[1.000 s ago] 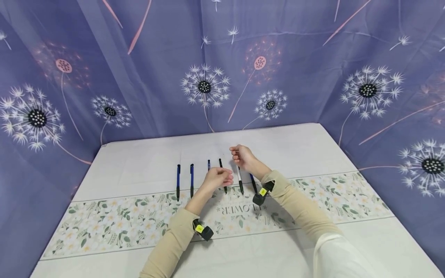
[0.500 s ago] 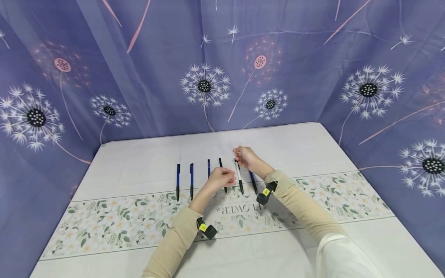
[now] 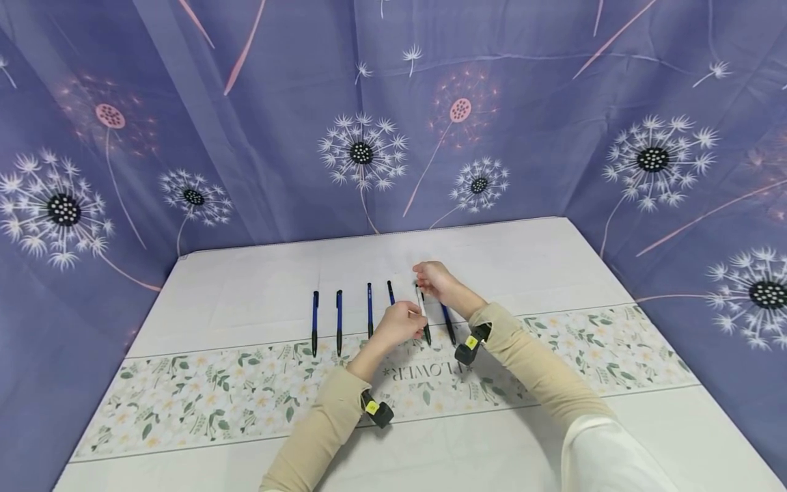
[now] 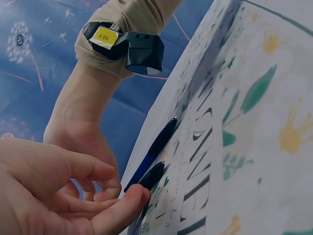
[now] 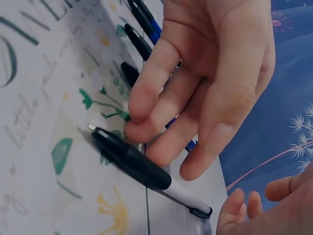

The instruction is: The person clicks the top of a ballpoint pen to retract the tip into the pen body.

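Six pens [image 3: 339, 322] lie apart on the table [image 3: 258, 280], spacing that probably gives room to reach around each | white pen [image 3: 421, 307]: fifth from left, tip toward the person | left hand [image 3: 399, 323]: relaxed, holding nothing, beside the dark grip [image 5: 129, 160], contact unclear | right hand [image 3: 437, 282]: loosely curled, no pen in it, near the clip end [image 5: 199, 212]

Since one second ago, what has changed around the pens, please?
The left hand has moved rightward and now partly covers the white pen in the head view; the right hand has shifted slightly right. No grasp or release shows. The pens lie where they were.
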{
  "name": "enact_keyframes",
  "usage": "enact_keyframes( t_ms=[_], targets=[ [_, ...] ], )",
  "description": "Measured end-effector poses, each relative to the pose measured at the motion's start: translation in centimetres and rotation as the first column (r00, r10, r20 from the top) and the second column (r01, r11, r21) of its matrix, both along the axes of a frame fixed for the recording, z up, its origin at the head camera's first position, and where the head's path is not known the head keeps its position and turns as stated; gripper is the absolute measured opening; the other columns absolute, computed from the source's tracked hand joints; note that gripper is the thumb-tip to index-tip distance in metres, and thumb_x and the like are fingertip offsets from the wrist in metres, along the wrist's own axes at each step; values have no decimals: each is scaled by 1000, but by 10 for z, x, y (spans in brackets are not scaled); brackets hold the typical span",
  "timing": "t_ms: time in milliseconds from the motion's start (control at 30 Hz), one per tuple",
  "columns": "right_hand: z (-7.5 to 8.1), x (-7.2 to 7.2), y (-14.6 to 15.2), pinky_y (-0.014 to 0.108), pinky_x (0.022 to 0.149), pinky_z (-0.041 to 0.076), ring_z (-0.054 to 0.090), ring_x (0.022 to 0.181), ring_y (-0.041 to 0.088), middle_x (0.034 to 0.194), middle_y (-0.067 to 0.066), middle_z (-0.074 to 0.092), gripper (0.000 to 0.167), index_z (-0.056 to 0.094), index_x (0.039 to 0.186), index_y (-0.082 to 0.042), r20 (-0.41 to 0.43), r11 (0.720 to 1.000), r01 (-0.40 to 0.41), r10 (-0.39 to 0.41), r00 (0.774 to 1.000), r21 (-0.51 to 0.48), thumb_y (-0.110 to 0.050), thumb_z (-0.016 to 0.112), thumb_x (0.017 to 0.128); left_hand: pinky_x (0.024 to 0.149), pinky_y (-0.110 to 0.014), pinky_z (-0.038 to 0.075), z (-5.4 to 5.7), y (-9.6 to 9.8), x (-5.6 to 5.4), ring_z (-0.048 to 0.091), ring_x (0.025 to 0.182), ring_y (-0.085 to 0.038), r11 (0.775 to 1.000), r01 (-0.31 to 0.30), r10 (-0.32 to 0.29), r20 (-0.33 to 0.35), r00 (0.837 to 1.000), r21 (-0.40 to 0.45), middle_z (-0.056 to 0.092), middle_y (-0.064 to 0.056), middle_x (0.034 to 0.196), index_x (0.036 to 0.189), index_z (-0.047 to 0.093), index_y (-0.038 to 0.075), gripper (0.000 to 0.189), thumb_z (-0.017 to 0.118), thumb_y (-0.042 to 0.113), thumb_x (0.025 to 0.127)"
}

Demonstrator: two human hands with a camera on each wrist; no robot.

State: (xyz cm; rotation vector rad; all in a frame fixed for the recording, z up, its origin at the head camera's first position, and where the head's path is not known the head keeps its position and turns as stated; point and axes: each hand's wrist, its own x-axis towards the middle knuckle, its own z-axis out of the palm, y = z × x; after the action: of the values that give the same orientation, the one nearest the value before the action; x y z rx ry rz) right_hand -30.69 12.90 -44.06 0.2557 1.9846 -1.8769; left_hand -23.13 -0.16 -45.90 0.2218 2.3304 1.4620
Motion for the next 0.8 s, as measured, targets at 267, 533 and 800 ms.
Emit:
enact_keyframes(
  t_ms=[267,533,800],
  targets=[
    [-1,4,1,20,70,47,41,65,7,77,-2,41,47,33,142,9,-62,998,-16,20,998,62,-10,37,100,63,-25,56,-2,7,2,70,65,-19,989,-18,2,-110,994,-149,73,-18,88,103,66,-7,23,60,13,93],
    [-3,6,0,25,77,48,43,67,8,73,-3,42,42,36,136,9,-74,998,-5,9,997,59,-10,37,99,34,-19,30,-7,15,1,59,43,-13,977,-50,19,-152,988,-208,62,-8,49,50,50,12,42,63,12,91],
    [-3,6,0,27,80,45,41,73,12,83,1,40,42,36,137,9,-65,998,19,-16,998,54,-10,38,99,45,-21,47,-5,16,5,60,43,-14,970,-58,23,-150,988,-235,50,2,40,46,48,14,44,68,14,85]
  ],
)
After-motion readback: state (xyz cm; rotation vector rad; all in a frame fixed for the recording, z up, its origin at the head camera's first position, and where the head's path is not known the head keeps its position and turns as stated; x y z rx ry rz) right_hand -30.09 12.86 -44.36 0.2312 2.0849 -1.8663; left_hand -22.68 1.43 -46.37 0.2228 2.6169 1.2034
